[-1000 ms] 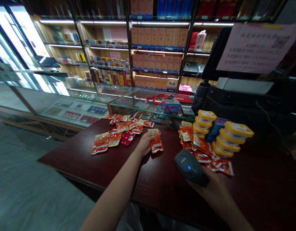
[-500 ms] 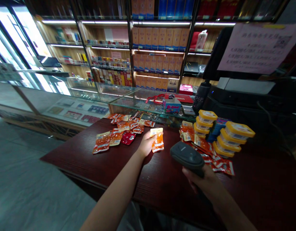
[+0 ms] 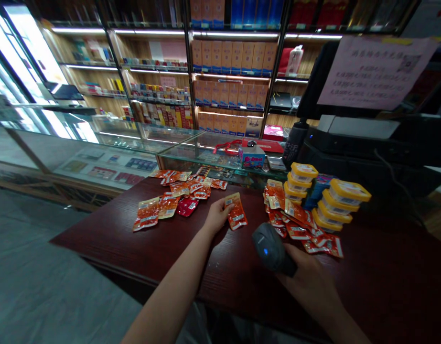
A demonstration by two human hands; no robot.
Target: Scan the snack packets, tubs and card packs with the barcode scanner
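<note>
**Pinching an orange packet [image 3: 236,214] and gripping a scanner [image 3: 270,246]**

Pinching the orange packet by its left edge between thumb and fingers of the left hand [image 3: 217,216], holding it over the middle of the dark table [image 3: 163,258]. Possibly touching the table with its lower end; not seeing clearly from this angle. Wrapping the right hand [image 3: 308,274] around the handle of the scanner, pointing its head forward and holding it near the packet but apart from it, showing a lit blue dot on top.

Having loose packets [image 3: 180,189] lying overlapped at the left, with a deep-red packet [image 3: 188,206] among them. Having, beyond the right hand, a heap of packets [image 3: 299,216] lying just beside two stacks of yellow-lidded tubs [image 3: 337,208], with something blue [image 3: 315,193] standing between the stacks. Facing a glass counter [image 3: 184,148] beyond the table, with a small printed box [image 3: 252,157] sitting on it. Facing lit shelves [image 3: 227,81] farther back.
</note>
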